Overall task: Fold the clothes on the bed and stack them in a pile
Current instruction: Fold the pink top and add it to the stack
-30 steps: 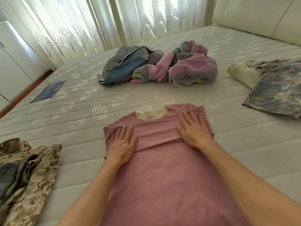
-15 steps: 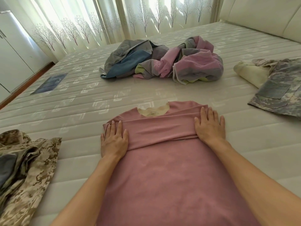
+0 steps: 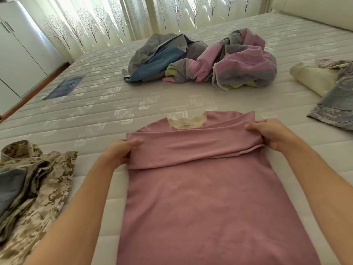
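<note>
Lying flat on the near middle of the bed point(image 3: 172, 104), the pink shirt point(image 3: 206, 203) has its collar end toward the far side, and a band of its cloth is folded across the upper part. The left hand point(image 3: 122, 152) pinches the left edge of this folded band, with the thumb on top of the cloth and the other fingers hidden under it. The right hand point(image 3: 271, 132) grips the right edge of the same band in the same way, fingers curled around the cloth. Both forearms run along the two sides of the shirt. At the near left lies a camouflage garment point(image 3: 34, 188) in brown and tan, crumpled, with a grey-blue part inside. On the far middle of the bed sits a loose heap of clothes point(image 3: 210, 60) in grey, blue, pink and light green. At the right edge lies a grey camouflage garment point(image 3: 336, 100), and a cream cloth point(image 3: 313, 77) touches it. Behind the bed hang curtains point(image 3: 133, 18) with a tree pattern, and a white cabinet point(image 3: 17, 54) stands at the far left.
</note>
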